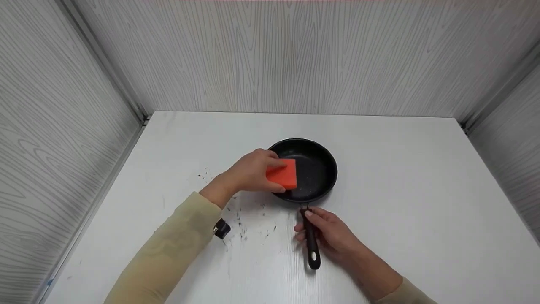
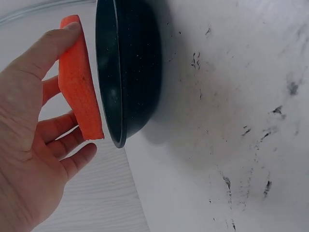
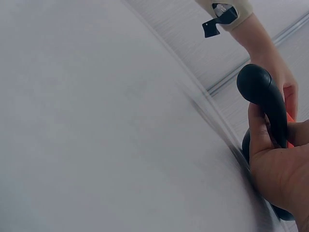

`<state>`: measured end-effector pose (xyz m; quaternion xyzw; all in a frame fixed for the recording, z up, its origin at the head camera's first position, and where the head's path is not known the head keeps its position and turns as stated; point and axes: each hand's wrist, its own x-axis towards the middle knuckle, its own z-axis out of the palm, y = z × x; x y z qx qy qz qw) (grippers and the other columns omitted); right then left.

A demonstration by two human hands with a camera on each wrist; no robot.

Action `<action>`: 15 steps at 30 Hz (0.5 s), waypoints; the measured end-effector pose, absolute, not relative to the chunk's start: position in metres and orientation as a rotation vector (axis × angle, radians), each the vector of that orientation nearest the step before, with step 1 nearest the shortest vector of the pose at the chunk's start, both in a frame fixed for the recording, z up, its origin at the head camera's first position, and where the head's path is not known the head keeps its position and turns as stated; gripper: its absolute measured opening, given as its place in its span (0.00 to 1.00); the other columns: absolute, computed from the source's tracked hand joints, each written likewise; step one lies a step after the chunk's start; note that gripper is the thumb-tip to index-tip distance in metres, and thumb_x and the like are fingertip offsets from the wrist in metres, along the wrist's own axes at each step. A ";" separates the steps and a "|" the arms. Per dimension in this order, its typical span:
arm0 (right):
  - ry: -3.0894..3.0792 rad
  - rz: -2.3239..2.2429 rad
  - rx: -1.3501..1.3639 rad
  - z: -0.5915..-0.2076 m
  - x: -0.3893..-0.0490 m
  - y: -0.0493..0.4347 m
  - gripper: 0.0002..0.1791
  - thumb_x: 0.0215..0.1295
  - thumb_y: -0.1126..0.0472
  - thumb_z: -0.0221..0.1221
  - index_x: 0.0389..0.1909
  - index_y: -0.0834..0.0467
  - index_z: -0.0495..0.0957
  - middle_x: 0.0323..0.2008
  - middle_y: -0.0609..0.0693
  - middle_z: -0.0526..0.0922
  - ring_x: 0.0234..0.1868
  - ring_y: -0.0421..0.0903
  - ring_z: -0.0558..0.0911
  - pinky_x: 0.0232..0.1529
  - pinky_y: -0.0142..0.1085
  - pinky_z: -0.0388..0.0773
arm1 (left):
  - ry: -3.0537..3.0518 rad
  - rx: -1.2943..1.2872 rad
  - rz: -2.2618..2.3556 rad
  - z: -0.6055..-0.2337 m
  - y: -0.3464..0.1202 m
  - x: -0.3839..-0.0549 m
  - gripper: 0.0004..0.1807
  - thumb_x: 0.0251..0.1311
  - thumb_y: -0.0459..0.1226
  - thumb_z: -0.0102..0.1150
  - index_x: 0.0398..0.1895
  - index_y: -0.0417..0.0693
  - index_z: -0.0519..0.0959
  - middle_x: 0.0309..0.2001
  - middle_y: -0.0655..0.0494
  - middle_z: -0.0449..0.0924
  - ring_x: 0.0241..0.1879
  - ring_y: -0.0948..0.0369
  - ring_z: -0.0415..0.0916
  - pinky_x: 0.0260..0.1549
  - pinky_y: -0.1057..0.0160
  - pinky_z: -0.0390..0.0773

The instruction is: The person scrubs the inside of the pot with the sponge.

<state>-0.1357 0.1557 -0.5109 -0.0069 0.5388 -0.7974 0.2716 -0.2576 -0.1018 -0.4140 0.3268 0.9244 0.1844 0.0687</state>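
Note:
A black frying pan [image 1: 314,173] is at the middle of the white table, its handle [image 1: 312,242] pointing toward me. My right hand [image 1: 331,232] grips that handle near the pan end, the thumb lying on top. In the right wrist view the handle [image 3: 263,89] passes between thumb and fingers. My left hand [image 1: 255,173] pinches an orange sponge [image 1: 284,174] by its edges over the left part of the pan. From the left wrist, the sponge [image 2: 79,82] shows beside the pan's rim, held by thumb and fingertips.
Dark smudges and crumbs [image 1: 240,223] mark the white table [image 1: 405,190] left of the pan, under the left forearm. Wood-grain panels [image 1: 270,55] stand at the back and both sides. A small black device [image 1: 221,229] sits at the left wrist.

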 end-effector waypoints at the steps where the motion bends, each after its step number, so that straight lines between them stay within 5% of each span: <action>1: 1.451 -2.149 -0.016 -0.511 -0.136 0.155 0.24 0.83 0.56 0.55 0.67 0.70 0.68 0.39 0.57 0.89 0.36 0.48 0.90 0.38 0.39 0.85 | 2.777 0.984 0.546 -0.414 -0.100 -0.257 0.38 0.57 0.57 0.76 0.71 0.58 0.81 0.65 0.48 0.78 0.61 0.51 0.73 0.57 0.54 0.76; 15: 1.455 -2.150 -0.022 -0.510 -0.136 0.155 0.26 0.83 0.56 0.55 0.69 0.70 0.67 0.39 0.56 0.89 0.35 0.47 0.90 0.37 0.37 0.85 | 2.682 1.039 0.378 -0.416 -0.084 -0.259 0.37 0.58 0.58 0.76 0.69 0.55 0.82 0.60 0.50 0.83 0.58 0.53 0.78 0.58 0.55 0.76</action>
